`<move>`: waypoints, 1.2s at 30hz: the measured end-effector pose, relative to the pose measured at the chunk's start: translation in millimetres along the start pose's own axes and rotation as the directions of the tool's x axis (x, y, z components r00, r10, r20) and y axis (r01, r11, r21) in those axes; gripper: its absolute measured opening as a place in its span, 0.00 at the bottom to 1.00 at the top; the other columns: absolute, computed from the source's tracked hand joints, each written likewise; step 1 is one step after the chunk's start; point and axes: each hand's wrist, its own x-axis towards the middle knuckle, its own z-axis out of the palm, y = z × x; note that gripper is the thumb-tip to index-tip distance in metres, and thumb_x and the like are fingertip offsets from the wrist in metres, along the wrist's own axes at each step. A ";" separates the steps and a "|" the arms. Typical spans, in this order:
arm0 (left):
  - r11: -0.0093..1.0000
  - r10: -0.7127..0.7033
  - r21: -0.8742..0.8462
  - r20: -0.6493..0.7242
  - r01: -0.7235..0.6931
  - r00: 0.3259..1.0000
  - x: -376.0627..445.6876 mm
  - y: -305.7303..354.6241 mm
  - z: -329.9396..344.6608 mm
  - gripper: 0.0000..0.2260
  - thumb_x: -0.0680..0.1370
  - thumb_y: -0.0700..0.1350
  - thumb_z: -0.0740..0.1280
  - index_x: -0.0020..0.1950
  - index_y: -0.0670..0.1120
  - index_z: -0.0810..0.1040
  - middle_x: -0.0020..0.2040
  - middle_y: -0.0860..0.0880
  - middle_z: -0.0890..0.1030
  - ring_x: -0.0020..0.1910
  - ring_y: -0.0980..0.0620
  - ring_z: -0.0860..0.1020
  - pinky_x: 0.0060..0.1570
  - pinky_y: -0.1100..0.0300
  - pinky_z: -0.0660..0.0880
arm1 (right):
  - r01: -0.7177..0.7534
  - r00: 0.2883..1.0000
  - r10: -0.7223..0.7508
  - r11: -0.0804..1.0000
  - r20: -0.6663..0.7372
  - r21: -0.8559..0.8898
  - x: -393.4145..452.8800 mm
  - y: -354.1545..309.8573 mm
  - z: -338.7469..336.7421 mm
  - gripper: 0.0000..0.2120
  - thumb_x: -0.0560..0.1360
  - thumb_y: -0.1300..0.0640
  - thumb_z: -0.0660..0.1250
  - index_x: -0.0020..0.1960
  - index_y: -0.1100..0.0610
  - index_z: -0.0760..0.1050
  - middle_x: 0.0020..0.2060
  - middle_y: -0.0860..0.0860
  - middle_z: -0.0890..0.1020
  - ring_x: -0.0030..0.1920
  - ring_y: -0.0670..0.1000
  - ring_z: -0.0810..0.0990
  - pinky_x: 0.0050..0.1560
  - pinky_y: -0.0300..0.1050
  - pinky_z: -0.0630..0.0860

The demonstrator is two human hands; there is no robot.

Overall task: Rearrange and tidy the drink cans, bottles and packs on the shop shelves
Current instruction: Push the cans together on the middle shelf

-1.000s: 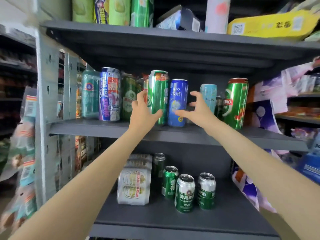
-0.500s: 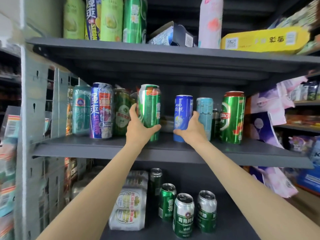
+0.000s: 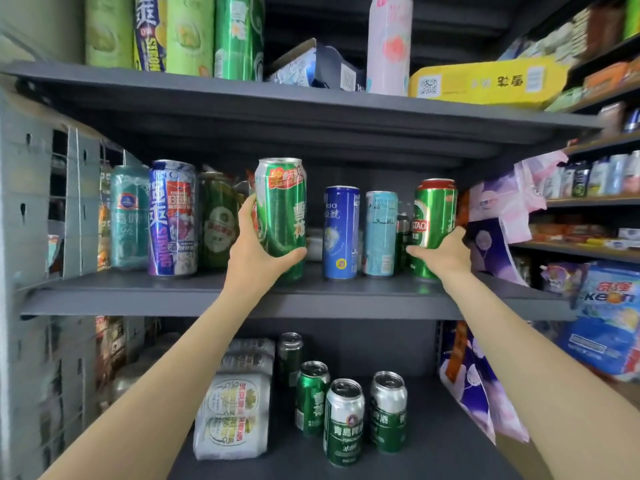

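Both hands were up at the middle shelf (image 3: 173, 299), centre of frame. Left hand (image 3: 258, 252) was wrapped round the tall green can (image 3: 282, 216), thumb under its lower front, fingers behind; the can looked lifted or tipped a bit off the shelf, prob. so it could be shifted sideways w/o dragging. Right hand (image 3: 445, 252) gripped the red-topped green can (image 3: 434, 220) low down, fingers curled round its base at right of centre, can upright on the shelf. Low grips made sense: the shelf above left little headroom, so cans had to slide rather than lift high.

Between the two hands stood the blue can (image 3: 341, 233) and pale blue can (image 3: 381, 233), touching or nearly so, w/ a gap btwn the tall green can and the blue one. That gap was the main open room. At left of frame the purple can (image 3: 173, 216) and teal can (image 3: 130, 216) sat packed close, near the front edge. The red-topped can had a purple pack (image 3: 491, 251) just beside it at right, so not much room that way. Lower shelf, bottom centre, held short green cans (image 3: 344, 422) and a wrapped multipack (image 3: 232, 417), loosely spaced.
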 end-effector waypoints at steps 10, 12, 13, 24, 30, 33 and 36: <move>0.959 -0.271 -0.150 -0.231 0.241 0.934 12.7 -7.7 -8.6 0.44 0.69 0.45 0.75 0.75 0.54 0.48 0.66 0.45 0.71 0.62 0.44 0.72 0.58 0.50 0.71 | 0.266 0.959 -0.235 0.940 -0.161 0.212 -43.9 -19.7 -16.7 0.32 0.64 0.49 0.78 0.59 0.56 0.64 0.52 0.51 0.77 0.50 0.52 0.76 0.50 0.46 0.72; 0.947 -0.309 -0.162 -0.229 0.276 0.923 15.5 -10.3 -18.0 0.44 0.70 0.45 0.74 0.76 0.53 0.47 0.68 0.45 0.69 0.63 0.44 0.71 0.60 0.49 0.70 | 0.291 0.957 -0.278 0.913 -0.087 0.285 -61.4 -32.8 -18.6 0.29 0.63 0.49 0.78 0.55 0.52 0.64 0.45 0.44 0.76 0.45 0.45 0.75 0.47 0.42 0.70; 0.949 -0.308 -0.143 -0.225 0.281 0.924 16.6 -11.6 -23.4 0.45 0.70 0.44 0.74 0.76 0.53 0.47 0.69 0.45 0.69 0.64 0.43 0.70 0.62 0.47 0.70 | 0.299 0.953 -0.299 0.903 -0.046 0.309 -69.5 -39.7 -17.3 0.29 0.62 0.49 0.78 0.54 0.52 0.65 0.43 0.41 0.75 0.43 0.42 0.75 0.46 0.41 0.70; 0.955 -0.220 0.177 -0.119 0.238 0.968 19.2 -18.2 -40.7 0.45 0.69 0.48 0.74 0.76 0.54 0.47 0.68 0.41 0.69 0.64 0.40 0.70 0.62 0.44 0.69 | 0.309 0.887 -0.340 0.940 0.312 0.147 -109.3 -107.9 75.5 0.43 0.62 0.44 0.78 0.68 0.59 0.61 0.62 0.53 0.74 0.61 0.54 0.74 0.57 0.49 0.74; 0.952 -0.213 0.203 -0.104 0.230 0.972 23.3 -24.6 -39.1 0.46 0.69 0.48 0.74 0.76 0.54 0.45 0.66 0.40 0.70 0.63 0.41 0.70 0.62 0.43 0.69 | 0.371 0.909 -0.335 0.922 0.246 -0.113 -104.0 -121.5 105.3 0.34 0.68 0.49 0.74 0.63 0.61 0.60 0.62 0.56 0.70 0.61 0.58 0.72 0.50 0.49 0.71; 0.949 -0.210 0.216 -0.104 0.228 0.972 24.3 -25.9 -38.5 0.46 0.69 0.48 0.74 0.76 0.54 0.44 0.66 0.39 0.69 0.63 0.40 0.71 0.62 0.43 0.69 | 0.338 0.928 -0.304 0.930 0.214 -0.143 -100.3 -123.4 120.2 0.36 0.70 0.52 0.73 0.68 0.62 0.56 0.66 0.58 0.67 0.61 0.59 0.73 0.51 0.49 0.73; 0.940 -0.224 0.238 -0.100 0.242 0.969 23.7 -23.2 -38.1 0.46 0.70 0.48 0.74 0.76 0.55 0.43 0.67 0.38 0.65 0.62 0.39 0.69 0.63 0.45 0.68 | 0.317 0.938 -0.288 0.938 0.192 -0.139 -100.1 -122.3 128.2 0.42 0.73 0.54 0.71 0.74 0.64 0.46 0.70 0.60 0.62 0.64 0.60 0.71 0.55 0.50 0.73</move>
